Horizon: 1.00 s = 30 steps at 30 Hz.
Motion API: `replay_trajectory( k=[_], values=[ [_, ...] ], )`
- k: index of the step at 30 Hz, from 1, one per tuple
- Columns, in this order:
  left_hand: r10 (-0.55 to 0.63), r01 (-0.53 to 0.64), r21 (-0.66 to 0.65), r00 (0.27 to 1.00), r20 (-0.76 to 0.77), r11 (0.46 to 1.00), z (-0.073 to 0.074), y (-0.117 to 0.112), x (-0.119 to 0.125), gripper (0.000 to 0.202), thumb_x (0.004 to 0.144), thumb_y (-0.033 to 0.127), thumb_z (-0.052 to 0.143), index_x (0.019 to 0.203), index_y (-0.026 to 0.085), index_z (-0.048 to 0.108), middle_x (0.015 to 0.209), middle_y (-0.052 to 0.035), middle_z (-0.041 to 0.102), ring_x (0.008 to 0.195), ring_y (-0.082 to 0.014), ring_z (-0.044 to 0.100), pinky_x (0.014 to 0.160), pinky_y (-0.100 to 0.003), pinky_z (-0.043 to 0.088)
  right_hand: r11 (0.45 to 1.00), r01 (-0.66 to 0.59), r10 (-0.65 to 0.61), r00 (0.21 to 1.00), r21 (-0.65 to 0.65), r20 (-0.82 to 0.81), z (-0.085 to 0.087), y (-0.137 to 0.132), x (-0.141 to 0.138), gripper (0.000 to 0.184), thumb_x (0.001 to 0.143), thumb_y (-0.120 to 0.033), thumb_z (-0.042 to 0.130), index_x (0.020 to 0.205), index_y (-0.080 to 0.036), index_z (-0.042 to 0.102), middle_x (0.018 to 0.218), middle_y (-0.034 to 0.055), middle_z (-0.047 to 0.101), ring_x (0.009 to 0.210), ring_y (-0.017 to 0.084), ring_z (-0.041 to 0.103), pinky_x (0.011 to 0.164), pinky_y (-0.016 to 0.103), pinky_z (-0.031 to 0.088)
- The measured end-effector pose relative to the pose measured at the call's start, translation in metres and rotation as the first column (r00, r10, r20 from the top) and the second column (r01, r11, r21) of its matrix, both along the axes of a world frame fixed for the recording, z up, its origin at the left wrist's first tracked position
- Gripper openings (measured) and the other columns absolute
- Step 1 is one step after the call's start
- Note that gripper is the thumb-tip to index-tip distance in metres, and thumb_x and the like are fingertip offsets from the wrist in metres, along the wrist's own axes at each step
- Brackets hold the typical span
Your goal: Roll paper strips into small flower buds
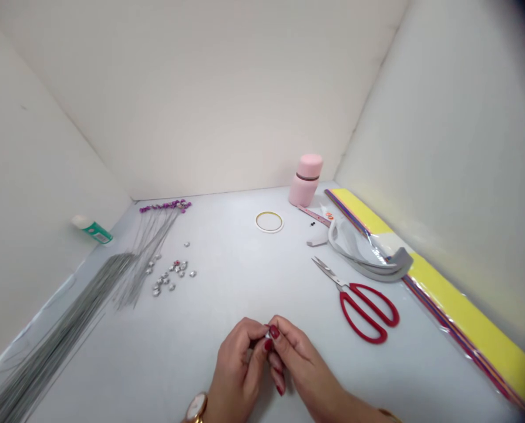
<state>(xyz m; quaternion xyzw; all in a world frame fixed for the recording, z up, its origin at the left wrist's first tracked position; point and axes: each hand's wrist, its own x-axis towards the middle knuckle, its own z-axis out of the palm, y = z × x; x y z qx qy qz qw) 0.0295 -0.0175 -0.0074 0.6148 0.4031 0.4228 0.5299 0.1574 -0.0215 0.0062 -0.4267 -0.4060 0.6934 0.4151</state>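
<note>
My left hand (pixel 244 358) and my right hand (pixel 300 355) meet at the near middle of the table, thumbs and fingertips pinched together. Between them shows a small silvery-white piece (pixel 268 335), mostly covered by the fingers, so its exact kind is hidden. Red scissors (pixel 368 311) lie to the right of my right hand with their blades nearly closed. Left of my hands, several small silver star-like pieces (pixel 163 279) are scattered, one of them reddish. Behind those, thin wire stems (pixel 150 247) carry purple star-like tips (pixel 165 205).
A bundle of grey wires (pixel 69 329) runs along the left edge, near a green-and-white tube (pixel 93 229). At the back stand a tape ring (pixel 269 213) and a pink bottle (pixel 305 181). Pale curled strips (pixel 363 267) and packaged yellow sheets (pixel 454 305) lie on the right.
</note>
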Motion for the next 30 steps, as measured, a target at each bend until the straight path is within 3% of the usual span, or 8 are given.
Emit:
replay_trajectory(
  k=[6,10,13,17,20,23,27,30],
  values=[
    [0.027,-0.016,0.116,0.995,-0.094,0.993,-0.009,-0.004,0.004,0.015,0.088,0.023,0.040,0.083,0.020,0.054,0.063,-0.0020,0.058,0.057,-0.0145,0.056,0.058,-0.026,0.045,0.993,0.113,-0.112,0.993,-0.041,0.021,-0.005,-0.008,-0.011,0.037,0.084,-0.050,0.040,0.065,-0.019,0.037,0.048,-0.0100,0.032,0.038,0.004,0.032,0.038,0.017,0.026],
    [0.074,-0.071,0.025,0.990,-0.124,0.997,-0.004,0.000,0.009,0.015,0.087,0.025,0.042,0.079,0.021,0.054,0.060,-0.0007,0.057,0.051,-0.0143,0.053,0.056,-0.026,0.043,0.980,0.196,-0.192,0.978,-0.042,0.083,-0.009,-0.005,-0.014,0.036,0.084,-0.050,0.039,0.065,-0.019,0.037,0.048,-0.0099,0.031,0.039,0.005,0.032,0.039,0.017,0.027],
    [0.081,-0.084,-0.009,0.979,-0.185,0.996,0.006,0.006,0.009,0.014,0.088,0.023,0.039,0.086,0.021,0.052,0.058,0.0006,0.056,0.051,-0.0151,0.053,0.061,-0.028,0.042,0.980,0.190,-0.185,0.978,-0.052,0.095,-0.008,-0.001,-0.011,0.035,0.085,-0.048,0.041,0.065,-0.019,0.037,0.050,-0.0093,0.033,0.040,0.005,0.032,0.039,0.017,0.026],
    [0.022,0.041,0.162,0.929,-0.369,0.986,0.014,0.012,0.004,0.020,0.087,0.016,0.034,0.079,0.020,0.052,0.067,-0.0036,0.059,0.065,-0.0182,0.054,0.067,-0.030,0.039,0.991,0.128,-0.126,0.991,-0.042,0.044,-0.004,0.002,-0.007,0.034,0.085,-0.045,0.041,0.064,-0.019,0.036,0.048,-0.0097,0.033,0.035,0.003,0.030,0.036,0.016,0.023],
    [0.051,0.135,0.312,0.853,-0.520,0.940,0.011,0.015,-0.002,0.022,0.084,0.011,0.034,0.067,0.020,0.045,0.066,-0.0032,0.054,0.062,-0.0175,0.049,0.060,-0.028,0.037,0.992,0.067,-0.074,0.996,-0.111,-0.058,-0.003,0.002,-0.005,0.032,0.085,-0.042,0.042,0.063,-0.019,0.035,0.046,-0.0106,0.032,0.032,0.002,0.026,0.033,0.016,0.019],
    [0.102,0.208,0.423,0.792,-0.602,0.882,0.006,0.016,-0.005,0.019,0.081,0.007,0.035,0.070,0.021,0.041,0.064,-0.0019,0.049,0.060,-0.0171,0.045,0.054,-0.027,0.033,0.986,0.028,-0.050,0.991,-0.167,-0.125,-0.004,0.002,-0.004,0.031,0.084,-0.041,0.043,0.063,-0.019,0.035,0.046,-0.0109,0.031,0.032,0.002,0.022,0.032,0.015,0.016],
    [0.124,0.244,0.469,0.770,-0.626,0.849,-0.001,0.013,-0.003,0.019,0.079,0.004,0.034,0.070,0.020,0.039,0.065,-0.0021,0.047,0.060,-0.0170,0.043,0.053,-0.026,0.031,0.979,0.048,-0.071,0.991,-0.199,-0.111,-0.005,-0.002,-0.006,0.033,0.082,-0.045,0.045,0.064,-0.020,0.034,0.045,-0.0114,0.031,0.032,0.002,0.021,0.032,0.015,0.016],
    [0.120,0.204,0.429,0.778,-0.616,0.880,-0.004,0.011,0.002,0.018,0.078,0.006,0.038,0.068,0.020,0.039,0.064,-0.0025,0.048,0.060,-0.0176,0.043,0.054,-0.027,0.031,0.971,0.133,-0.144,0.989,-0.197,-0.043,-0.008,-0.004,-0.010,0.037,0.079,-0.052,0.046,0.064,-0.021,0.033,0.044,-0.0124,0.027,0.033,0.003,0.019,0.032,0.015,0.016]
  ],
)
